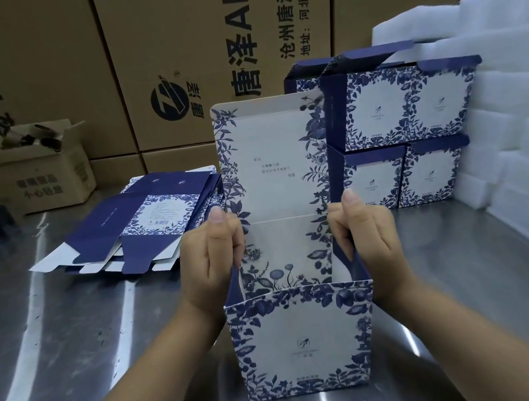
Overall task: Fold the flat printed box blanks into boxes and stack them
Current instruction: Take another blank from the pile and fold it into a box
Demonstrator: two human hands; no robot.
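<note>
**Half-formed box held by both side walls**

The box (304, 339) stands on the steel table (72, 352) at 6 o'clock from the middle of the view. Its front panel faces the camera, and its lid (270, 157) stands upright behind, reaching toward 12 o'clock. The left hand (211, 264) grips the left side wall, thumb up and fingers curled over the edge. The right hand (369, 235) grips the right wall the same way. Neither hand is free.

The flat blanks (142, 223) lie in a loose pile at 10 o'clock. The stack (411, 128) of finished boxes sits at 2 o'clock, two rows high, just beside white foam (516, 91) at 3 o'clock. Brown cartons (195, 38) wall off 12 o'clock.

The box looks like thin printed card: light, stiff along its panels, weak at the creases. It would likely buckle or scuff if squeezed mid-panel. The side walls near the upper edges, where the hands are now, seem the best hold, since pressure there runs along the folds. The coating looks smooth, so a light pinch may slip. The tall lid will probably flop if the box is tilted, so it should be lifted from low on both sides.
</note>
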